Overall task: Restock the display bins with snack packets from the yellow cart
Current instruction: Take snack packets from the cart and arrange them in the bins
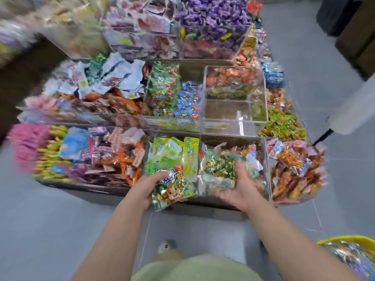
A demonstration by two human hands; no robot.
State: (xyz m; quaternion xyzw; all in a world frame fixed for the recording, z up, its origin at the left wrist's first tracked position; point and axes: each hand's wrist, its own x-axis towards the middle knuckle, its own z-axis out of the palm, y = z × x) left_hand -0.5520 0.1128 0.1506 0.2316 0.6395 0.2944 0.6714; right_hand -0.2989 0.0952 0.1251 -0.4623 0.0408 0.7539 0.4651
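Note:
My left hand [149,187] grips a green snack packet with a cartoon lion [172,189], held over the front edge of a clear front-row bin [195,159] of green packets. My right hand [239,188] is palm up with spread fingers over the neighbouring front bin [264,169]; loose green and gold packets [220,171] lie blurred just above its palm, and I cannot tell whether they touch it. The yellow cart [351,240] shows only as a rim at the bottom right, with shiny packets inside.
The tiered display holds several clear bins of mixed snacks. One middle-row bin [235,118] on the right is nearly bare. A white pole-like object [353,110] leans in at the right. Grey tiled floor surrounds the stand. The picture is motion-blurred.

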